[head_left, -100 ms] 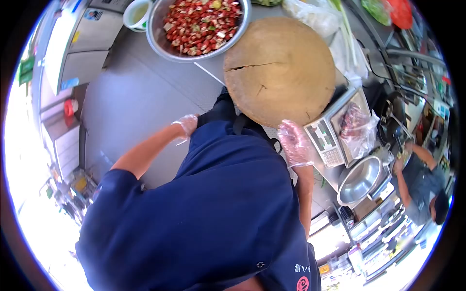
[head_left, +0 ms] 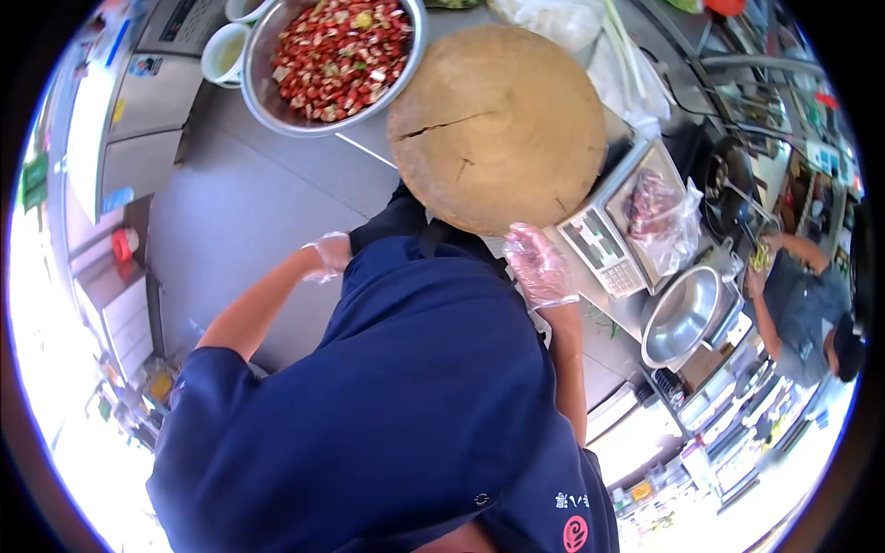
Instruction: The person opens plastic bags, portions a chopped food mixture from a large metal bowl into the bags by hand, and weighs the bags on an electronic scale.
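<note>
My left hand (head_left: pixel 329 256), in a clear plastic glove, is beside my dark trouser leg; its fingers are hidden against the clothing. My right hand (head_left: pixel 542 267), also gloved, is just below the near edge of a round wooden chopping block (head_left: pixel 498 129). Its fingers look loosely bent, with no object visible in them. The block has a long crack on its left side. A metal bowl (head_left: pixel 253 88) of chopped red chillies (head_left: pixel 341 60) with pale pieces stands left of the block. Right of my right hand is a digital scale (head_left: pixel 616 276).
A plastic bag of dark red meat (head_left: pixel 654 207) lies on the scale. Nearby are an empty metal basin (head_left: pixel 682 318), a wok (head_left: pixel 728 180) and long green onions (head_left: pixel 627 55). At right, a co-worker (head_left: pixel 802 313) handles something yellow-green. Small white bowls (head_left: pixel 224 55) stand at upper left.
The view has turned, so the block, chilli bowl and scale appear further left. Both my hands keep nearly the same places beside my body. More of the small white bowls shows.
</note>
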The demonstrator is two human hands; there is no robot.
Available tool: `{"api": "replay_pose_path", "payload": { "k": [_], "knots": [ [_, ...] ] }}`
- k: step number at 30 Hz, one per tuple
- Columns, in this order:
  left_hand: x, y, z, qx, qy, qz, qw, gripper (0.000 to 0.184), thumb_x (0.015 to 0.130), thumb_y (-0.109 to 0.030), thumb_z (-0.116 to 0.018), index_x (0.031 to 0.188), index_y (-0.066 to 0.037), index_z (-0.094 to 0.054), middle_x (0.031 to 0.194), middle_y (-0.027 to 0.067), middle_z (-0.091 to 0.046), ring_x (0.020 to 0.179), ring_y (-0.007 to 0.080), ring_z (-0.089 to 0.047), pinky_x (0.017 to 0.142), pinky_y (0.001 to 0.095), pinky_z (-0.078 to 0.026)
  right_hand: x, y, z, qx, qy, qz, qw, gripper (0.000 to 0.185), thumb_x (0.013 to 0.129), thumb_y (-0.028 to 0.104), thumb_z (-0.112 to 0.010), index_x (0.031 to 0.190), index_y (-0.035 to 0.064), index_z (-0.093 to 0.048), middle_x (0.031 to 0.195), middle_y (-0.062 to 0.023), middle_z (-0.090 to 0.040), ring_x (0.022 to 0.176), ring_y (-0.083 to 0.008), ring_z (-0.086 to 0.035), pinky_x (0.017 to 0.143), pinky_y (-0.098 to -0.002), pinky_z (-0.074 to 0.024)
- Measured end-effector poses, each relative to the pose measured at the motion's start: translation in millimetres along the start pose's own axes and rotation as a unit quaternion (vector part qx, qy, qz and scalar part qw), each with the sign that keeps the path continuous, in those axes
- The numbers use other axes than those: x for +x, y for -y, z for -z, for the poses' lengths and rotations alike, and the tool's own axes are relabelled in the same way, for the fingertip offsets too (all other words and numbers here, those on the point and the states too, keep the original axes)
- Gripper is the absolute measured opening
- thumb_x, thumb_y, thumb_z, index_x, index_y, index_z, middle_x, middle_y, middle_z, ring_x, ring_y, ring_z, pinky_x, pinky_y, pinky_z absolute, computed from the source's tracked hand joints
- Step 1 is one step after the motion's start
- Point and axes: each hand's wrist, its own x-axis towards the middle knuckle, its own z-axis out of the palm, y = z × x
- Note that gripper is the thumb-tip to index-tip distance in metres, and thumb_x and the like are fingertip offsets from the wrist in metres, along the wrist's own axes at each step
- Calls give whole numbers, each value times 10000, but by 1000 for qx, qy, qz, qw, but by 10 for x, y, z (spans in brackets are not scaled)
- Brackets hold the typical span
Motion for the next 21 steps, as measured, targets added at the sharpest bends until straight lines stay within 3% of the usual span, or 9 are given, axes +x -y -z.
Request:
{"api": "replay_pose_path", "payload": {
  "k": [3,7,9,12,13,15,17,19,21],
  "knots": [
    [-45,410,-138,113,109,31,987,174,809,-42,-600,977,3,-609,816,194,-654,734,276,-628,601,436,-485,-232,-159,23,-52,-27,4,998,396,910,153,-675,1262,-4,-584,1131,-184,-699,1056,-272,-681,928,-353,-518],
    [-152,221,-116,80,87,54,991,72,817,-18,-571,884,-25,-596,736,155,-603,680,234,-592,582,430,-452,-305,-210,74,-23,-18,-33,999,379,931,138,-656,1275,-2,-579,1154,-172,-689,1067,-260,-670,936,-346,-513],
    [-153,190,-235,68,-9,3,998,90,767,12,-582,837,-15,-632,841,196,-681,732,307,-638,614,434,-495,-427,-275,175,39,-32,-53,997,344,946,103,-653,1269,2,-588,1181,-127,-681,1074,-216,-663,933,-319,-515],
    [3,448,-158,92,7,47,995,90,779,23,-580,837,-8,-642,878,222,-682,774,344,-663,663,467,-503,-556,-519,494,5,-78,-39,996,318,945,100,-657,1243,4,-600,1185,-105,-681,1021,-190,-665,908,-304,-523],
    [20,264,-10,104,4,39,994,90,779,23,-580,837,-8,-642,878,222,-682,774,344,-663,663,467,-503,-552,-656,628,5,-150,-11,989,297,940,117,-653,1217,13,-627,1133,-128,-700,985,-198,-673,879,-317,-526],
    [-147,-166,298,369,117,7,922,107,815,-40,-578,885,-10,-653,907,245,-674,830,407,-667,719,497,-506,-679,-847,1029,5,-295,1,955,280,930,132,-655,1188,23,-658,1056,-145,-719,923,-197,-677,840,-326,-529],
    [-222,-1155,492,398,58,14,916,165,873,-152,-567,887,-11,-651,919,252,-665,886,441,-643,751,518,-499,-737,-967,1566,-7,-430,-56,901,282,916,130,-667,1175,18,-666,1012,-143,-721,907,-194,-677,832,-316,-529],
    [85,-1609,486,424,-128,-193,876,249,911,-232,-539,848,-12,-636,860,233,-667,827,437,-642,736,526,-493,-725,-1154,2126,-42,-513,-75,854,356,888,168,-697,1204,11,-651,1048,-166,-706,980,-234,-676,863,-328,-527],
    [268,-2617,395,272,-151,-246,918,262,923,-263,-593,931,-14,-674,910,219,-678,874,400,-647,764,496,-494,-614,-1267,2454,-57,-543,-45,837,432,867,207,-720,1241,9,-632,1101,-186,-691,1043,-268,-671,892,-345,-524]
  ]
}}
